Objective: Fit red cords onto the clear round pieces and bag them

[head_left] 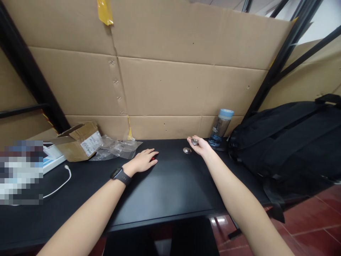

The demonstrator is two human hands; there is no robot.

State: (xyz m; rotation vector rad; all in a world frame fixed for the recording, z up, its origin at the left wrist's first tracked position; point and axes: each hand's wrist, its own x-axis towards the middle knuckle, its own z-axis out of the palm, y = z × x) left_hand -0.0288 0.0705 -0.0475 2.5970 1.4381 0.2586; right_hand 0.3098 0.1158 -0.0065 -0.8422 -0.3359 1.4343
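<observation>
My left hand [142, 161] lies on the black table with its fingers stretched out and apart. A small red thing [152, 158] peeks out between its thumb and fingers, mostly covered; whether it is gripped does not show. My right hand [202, 145] is turned palm up a little above the table, its fingers curled around a small round metal piece [195, 142]. Just left of that hand, a shiny round metal disc [187, 150], like a small lid, rests on the tabletop. A dark watch [120, 175] is on my left wrist.
A clear bottle with a blue cap [226, 113] and a black backpack [290, 142] stand at the right. On the left are an opened cardboard box [80, 142], crumpled clear plastic [117, 147] and a white cable [65, 179]. A cardboard wall [170, 92] closes the back.
</observation>
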